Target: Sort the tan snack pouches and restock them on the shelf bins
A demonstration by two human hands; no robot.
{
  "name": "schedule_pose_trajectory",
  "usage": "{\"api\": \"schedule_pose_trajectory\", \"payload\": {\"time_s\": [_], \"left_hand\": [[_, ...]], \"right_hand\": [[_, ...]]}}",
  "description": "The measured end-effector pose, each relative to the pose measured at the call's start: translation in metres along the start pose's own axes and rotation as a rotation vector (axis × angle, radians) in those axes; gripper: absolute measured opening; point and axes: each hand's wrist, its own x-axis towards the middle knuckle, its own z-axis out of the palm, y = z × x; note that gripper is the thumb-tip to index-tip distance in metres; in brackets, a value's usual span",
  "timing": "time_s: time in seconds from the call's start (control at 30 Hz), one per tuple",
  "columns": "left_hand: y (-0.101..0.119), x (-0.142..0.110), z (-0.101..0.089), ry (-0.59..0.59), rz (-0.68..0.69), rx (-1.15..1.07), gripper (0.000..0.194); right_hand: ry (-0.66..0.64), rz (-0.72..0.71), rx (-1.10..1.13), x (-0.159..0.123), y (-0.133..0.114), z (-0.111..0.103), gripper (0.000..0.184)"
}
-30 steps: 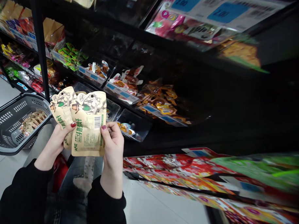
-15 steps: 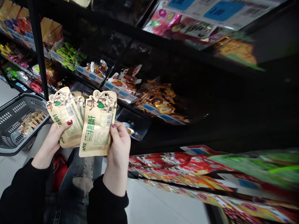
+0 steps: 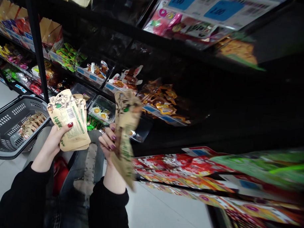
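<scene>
My left hand [image 3: 55,139] grips a small stack of beige snack packets [image 3: 71,124], its thumb with a red nail pressed on the front one. Green print and a barcode show on that packet. Another beige snack packet [image 3: 126,133] is held in my right hand [image 3: 111,147], turned nearly edge-on and blurred by motion. My right fingers are bent round its near side. At the left stands a grey shopping basket [image 3: 6,140] with several similar packets [image 3: 33,124] lying in it.
Ahead run black shelves with bins of wrapped snacks, among them orange-brown packets [image 3: 160,97] and a clear bin of egg-patterned packets [image 3: 101,111]. Red snack bags [image 3: 170,163] line a low rack at the right. My knees are below my hands, above a pale tiled floor [image 3: 168,207].
The packet in my right hand has moved right, away from the stack, and turned from face-on to nearly edge-on. The left hand and its stack have hardly moved.
</scene>
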Motion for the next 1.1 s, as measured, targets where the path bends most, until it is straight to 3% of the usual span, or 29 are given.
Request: {"api": "schedule_pose_trajectory", "payload": {"time_s": [0.1, 0.2, 0.3, 0.37, 0.47, 0.6, 0.7, 0.8, 0.93, 1.0, 1.1], "left_hand": [[0.000, 0.000, -0.001, 0.018, -0.012, 0.010, 0.050], [-0.001, 0.001, -0.002, 0.009, -0.019, 0.027, 0.051], [-0.002, 0.002, -0.004, -0.002, -0.016, 0.035, 0.052], [-0.002, 0.003, -0.004, 0.003, -0.009, 0.033, 0.054], [-0.002, 0.003, -0.005, 0.002, 0.002, 0.037, 0.057], [-0.003, 0.003, -0.006, -0.016, 0.011, 0.053, 0.057], [-0.004, 0.004, -0.006, -0.029, 0.018, 0.048, 0.056], [-0.004, 0.004, -0.004, -0.032, 0.032, 0.066, 0.055], [-0.006, 0.003, -0.001, 0.018, 0.083, 0.125, 0.054], [-0.007, 0.003, 0.001, 0.004, 0.119, 0.155, 0.051], [-0.009, 0.002, 0.004, 0.011, 0.142, 0.201, 0.041]], "right_hand": [[-0.100, 0.075, 0.432, 0.000, 0.004, -0.007, 0.008], [-0.244, 0.119, 0.803, 0.000, 0.008, -0.012, 0.023], [-0.313, 0.110, 0.934, 0.001, 0.007, -0.012, 0.027], [-0.209, 0.027, 0.731, 0.001, 0.004, -0.010, 0.022], [0.112, -0.238, 0.044, 0.000, -0.001, -0.003, 0.012], [0.476, -0.609, -0.635, -0.006, -0.007, 0.009, 0.020], [0.627, -0.758, -1.076, -0.012, -0.008, 0.016, 0.019], [0.667, -0.838, -1.269, -0.019, -0.007, 0.023, 0.018], [0.763, -1.155, -1.582, -0.029, 0.001, 0.037, 0.005], [0.621, -1.265, -1.773, -0.035, 0.009, 0.050, 0.006], [0.306, -1.276, -1.913, -0.044, 0.028, 0.069, 0.007]]}}
